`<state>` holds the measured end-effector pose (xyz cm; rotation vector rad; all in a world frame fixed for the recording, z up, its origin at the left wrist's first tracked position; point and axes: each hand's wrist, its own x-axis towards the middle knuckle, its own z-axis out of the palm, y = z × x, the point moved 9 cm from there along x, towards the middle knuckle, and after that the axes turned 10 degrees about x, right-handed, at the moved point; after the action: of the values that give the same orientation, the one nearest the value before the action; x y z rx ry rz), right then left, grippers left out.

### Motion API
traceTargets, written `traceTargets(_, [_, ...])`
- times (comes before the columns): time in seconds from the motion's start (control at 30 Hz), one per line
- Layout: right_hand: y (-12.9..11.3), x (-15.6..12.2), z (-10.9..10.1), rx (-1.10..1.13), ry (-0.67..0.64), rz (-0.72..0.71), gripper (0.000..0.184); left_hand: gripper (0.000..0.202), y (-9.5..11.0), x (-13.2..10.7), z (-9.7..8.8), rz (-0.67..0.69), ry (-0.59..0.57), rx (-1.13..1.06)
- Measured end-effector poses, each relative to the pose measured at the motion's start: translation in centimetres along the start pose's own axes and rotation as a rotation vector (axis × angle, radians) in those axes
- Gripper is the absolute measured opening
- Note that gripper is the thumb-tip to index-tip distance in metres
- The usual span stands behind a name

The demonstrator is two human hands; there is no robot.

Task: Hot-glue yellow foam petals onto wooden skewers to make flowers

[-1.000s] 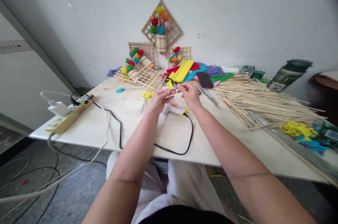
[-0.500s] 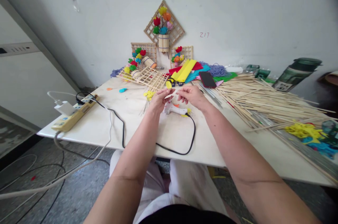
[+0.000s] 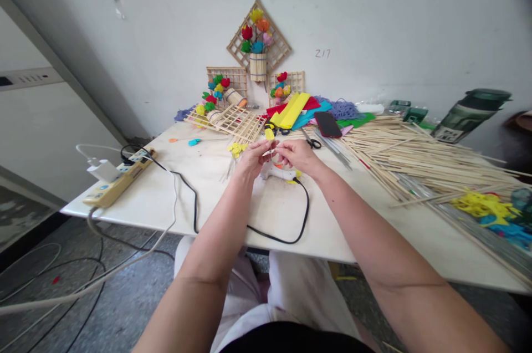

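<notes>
My left hand (image 3: 254, 158) is closed in a pinch on a thin pale stem with a yellow petal-like piece (image 3: 270, 134) showing above its fingertips. Right against it, my right hand (image 3: 296, 154) has thumb and fingers pressed together; what they pinch is too small and covered to make out. Under both hands a white hot glue gun (image 3: 282, 173) lies on the table, its nozzle end partly hidden. Several yellow petals (image 3: 236, 149) lie just left of my left hand. Beyond my right hand rest black-handled scissors (image 3: 315, 143).
Bamboo lattices with coloured flowers (image 3: 245, 123) stand at the back. Coloured sheets (image 3: 291, 111), a phone (image 3: 328, 124) and many thin sticks (image 3: 399, 153) spread rightward near a bottle (image 3: 469, 114). The glue gun's black cord (image 3: 306, 214) loops toward the power strip (image 3: 120, 178).
My hands have drawn together, and the pale strip visible between them is now hidden by the fingers. My right hand has shifted slightly left, uncovering the scissors' handles.
</notes>
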<state>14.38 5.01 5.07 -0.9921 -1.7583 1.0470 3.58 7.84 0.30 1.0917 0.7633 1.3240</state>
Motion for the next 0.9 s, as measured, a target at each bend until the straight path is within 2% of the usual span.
traceTargets(0.2, [-0.4,0.3,0.1,-0.161,0.002,-0.147,0.026,0.024,-0.1,0.1,0.0,0.009,-0.017,0.013])
traceTargets(0.4, [-0.9,0.5,-0.1,-0.278,0.033,-0.226,0.027,0.026,0.0,0.0,0.4,0.011,-0.041,0.027])
traceTargets(0.9, [-1.4,0.3,0.4,-0.366,0.032,-0.243,0.026,0.029,0.0,0.0,0.4,0.011,-0.030,0.032])
